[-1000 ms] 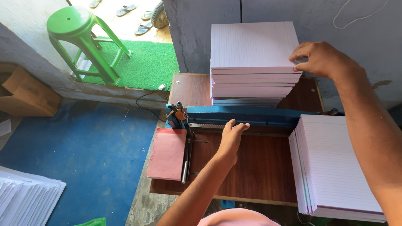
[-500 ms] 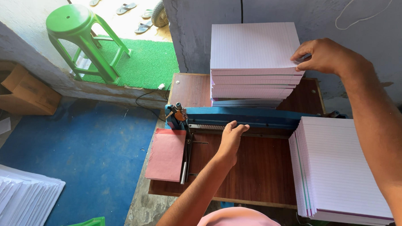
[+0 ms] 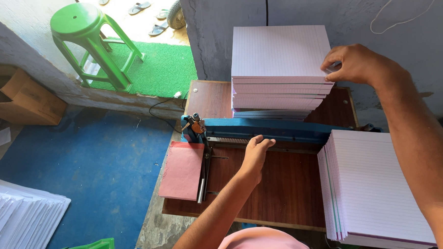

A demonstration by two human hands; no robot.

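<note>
A tall stack of lined white paper (image 3: 278, 63) stands at the far side of a brown wooden table (image 3: 287, 191). My right hand (image 3: 359, 63) grips the top sheets at the stack's right edge, fingers curled over the rim. Across the table in front of it runs a blue metal cutter bar (image 3: 280, 130). My left hand (image 3: 256, 155) rests with its fingertips against the bar's near edge and holds nothing. A second stack of lined paper (image 3: 376, 188) lies at the table's right near corner.
A pink card (image 3: 183, 170) lies at the table's left edge beside the cutter's lever. A green plastic stool (image 3: 88, 36) stands on a green mat at the doorway. A cardboard box (image 3: 22, 99) sits left on the blue floor, white paper piles (image 3: 21, 220) lower left.
My right hand has slid slightly along the tall stack's right edge; the left hand stays at the blue bar. The view has shifted a little.
</note>
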